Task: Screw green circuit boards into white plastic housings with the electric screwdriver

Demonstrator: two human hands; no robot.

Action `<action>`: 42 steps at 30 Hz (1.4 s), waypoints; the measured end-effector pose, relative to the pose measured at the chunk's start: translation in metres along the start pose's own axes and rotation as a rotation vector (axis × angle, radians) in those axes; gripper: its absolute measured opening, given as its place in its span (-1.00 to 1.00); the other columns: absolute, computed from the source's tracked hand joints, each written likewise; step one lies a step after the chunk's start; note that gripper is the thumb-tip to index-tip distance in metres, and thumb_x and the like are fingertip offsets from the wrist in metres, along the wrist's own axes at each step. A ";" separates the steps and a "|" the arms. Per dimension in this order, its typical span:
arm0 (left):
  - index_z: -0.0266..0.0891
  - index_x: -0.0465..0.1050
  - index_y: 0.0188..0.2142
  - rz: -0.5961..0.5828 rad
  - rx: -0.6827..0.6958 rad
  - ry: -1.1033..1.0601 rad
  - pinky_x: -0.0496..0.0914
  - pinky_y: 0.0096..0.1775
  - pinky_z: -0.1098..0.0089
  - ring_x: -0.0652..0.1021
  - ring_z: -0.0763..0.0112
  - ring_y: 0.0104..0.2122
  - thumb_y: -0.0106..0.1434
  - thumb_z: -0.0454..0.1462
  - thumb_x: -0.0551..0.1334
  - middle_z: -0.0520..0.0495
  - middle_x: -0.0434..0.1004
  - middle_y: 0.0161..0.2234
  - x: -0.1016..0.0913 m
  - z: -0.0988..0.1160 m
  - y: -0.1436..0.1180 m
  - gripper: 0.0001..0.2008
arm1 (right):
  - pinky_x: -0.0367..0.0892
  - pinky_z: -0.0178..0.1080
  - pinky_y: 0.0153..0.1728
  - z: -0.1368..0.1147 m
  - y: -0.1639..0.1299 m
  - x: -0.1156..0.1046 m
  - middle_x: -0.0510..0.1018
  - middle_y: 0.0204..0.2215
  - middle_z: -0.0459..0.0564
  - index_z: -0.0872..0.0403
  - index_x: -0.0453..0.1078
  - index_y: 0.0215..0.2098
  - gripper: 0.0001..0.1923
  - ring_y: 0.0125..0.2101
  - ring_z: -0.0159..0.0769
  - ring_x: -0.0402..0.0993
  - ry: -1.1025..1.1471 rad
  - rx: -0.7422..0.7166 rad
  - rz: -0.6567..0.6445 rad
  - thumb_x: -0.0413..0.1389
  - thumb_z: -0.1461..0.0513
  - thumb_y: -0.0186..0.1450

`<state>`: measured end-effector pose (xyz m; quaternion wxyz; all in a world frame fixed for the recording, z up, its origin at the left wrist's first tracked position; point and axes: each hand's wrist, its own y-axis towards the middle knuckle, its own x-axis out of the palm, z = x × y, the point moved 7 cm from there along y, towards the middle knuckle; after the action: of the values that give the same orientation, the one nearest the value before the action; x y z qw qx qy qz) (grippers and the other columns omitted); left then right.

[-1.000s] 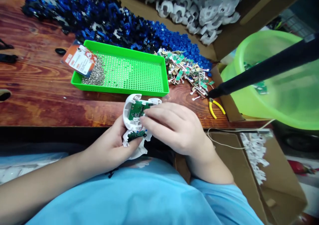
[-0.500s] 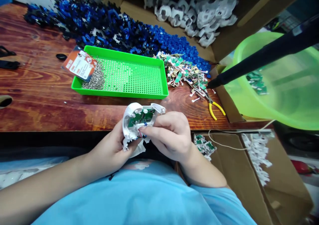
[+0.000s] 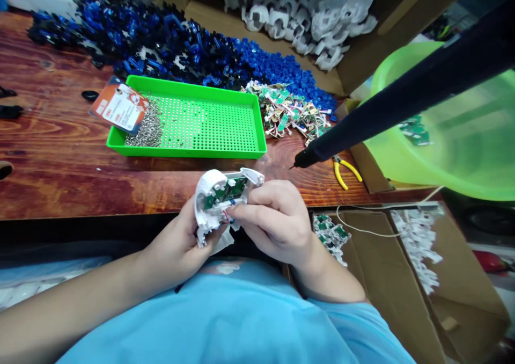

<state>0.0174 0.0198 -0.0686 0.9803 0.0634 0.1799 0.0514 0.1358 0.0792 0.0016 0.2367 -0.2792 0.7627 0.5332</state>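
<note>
Hands [image 3: 225, 230] clasping white housing [image 3: 215, 197]

white housing [image 3: 209, 192] (green circuit board [image 3: 223, 192] inside) tilted, above table edge

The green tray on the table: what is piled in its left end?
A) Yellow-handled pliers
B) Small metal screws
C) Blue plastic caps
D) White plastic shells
B: the green tray holds a heap of small silvery screws at its left end, partly under an orange card; the blue caps and the pliers lie on the table outside it.
</note>
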 end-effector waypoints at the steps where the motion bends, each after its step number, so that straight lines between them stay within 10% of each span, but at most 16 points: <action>1: -0.27 0.14 0.16 0.004 0.015 0.013 0.48 0.00 0.32 0.58 0.23 -0.02 0.29 -0.32 0.17 -0.25 0.54 0.00 0.000 0.001 0.000 -0.54 | 0.34 -0.28 -0.34 -0.001 0.000 0.000 0.48 -0.46 -0.06 0.12 0.51 -0.28 -0.88 -0.41 -0.40 0.40 -0.011 0.000 -0.003 0.16 0.38 0.23; 12: -0.15 0.24 -0.08 -0.041 0.182 0.258 0.50 -0.32 0.43 0.57 0.38 -0.38 0.17 -0.46 0.13 0.01 0.50 -0.33 -0.003 0.002 -0.008 -0.67 | 0.38 -0.29 -0.32 -0.008 0.006 0.001 0.54 -0.42 -0.05 0.15 0.48 -0.35 -0.84 -0.37 -0.36 0.47 0.000 0.123 -0.204 0.07 0.42 0.28; 23: -0.22 0.22 0.04 -0.033 0.067 0.196 0.51 -0.08 0.35 0.61 0.26 -0.10 0.28 -0.33 0.16 -0.17 0.56 -0.07 -0.005 -0.003 -0.003 -0.67 | 0.39 -0.36 -0.06 0.007 -0.005 -0.008 0.53 -0.22 -0.02 0.11 0.38 -0.10 -0.75 -0.14 -0.42 0.45 0.233 0.210 -0.104 0.12 0.43 0.26; 27: -0.26 0.24 0.06 -0.052 0.058 0.191 0.51 -0.07 0.35 0.60 0.22 -0.04 0.29 -0.32 0.16 -0.23 0.58 -0.03 -0.004 -0.005 -0.004 -0.65 | 0.34 -0.29 0.03 0.031 -0.032 -0.013 0.42 -0.11 -0.05 -0.03 0.31 -0.04 -0.59 -0.05 -0.37 0.39 0.476 0.544 0.293 0.23 0.35 0.18; 32: -0.25 0.30 0.02 -0.108 0.139 0.195 0.55 -0.13 0.32 0.64 0.18 -0.13 0.26 -0.32 0.18 -0.23 0.62 -0.10 0.000 0.000 -0.003 -0.68 | 0.40 -0.24 -0.01 0.031 -0.048 0.050 0.52 -0.09 -0.05 -0.01 0.24 -0.01 -0.42 -0.13 -0.34 0.49 1.181 0.945 0.029 0.35 0.16 0.07; 42: -0.14 0.22 0.14 -0.148 0.252 0.228 0.55 -0.13 0.29 0.64 0.20 -0.13 0.17 -0.47 0.12 -0.14 0.61 -0.07 0.002 0.007 -0.007 -0.46 | 0.41 -0.34 -0.27 0.027 -0.045 0.052 0.52 -0.41 -0.16 0.07 0.34 -0.32 -0.59 -0.39 -0.43 0.45 1.209 1.051 0.004 0.40 0.26 -0.06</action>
<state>0.0218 0.0129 -0.0640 0.9389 0.1662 0.2992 -0.0369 0.1303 0.0828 -0.0719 -0.1179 -0.3706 0.9107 -0.1390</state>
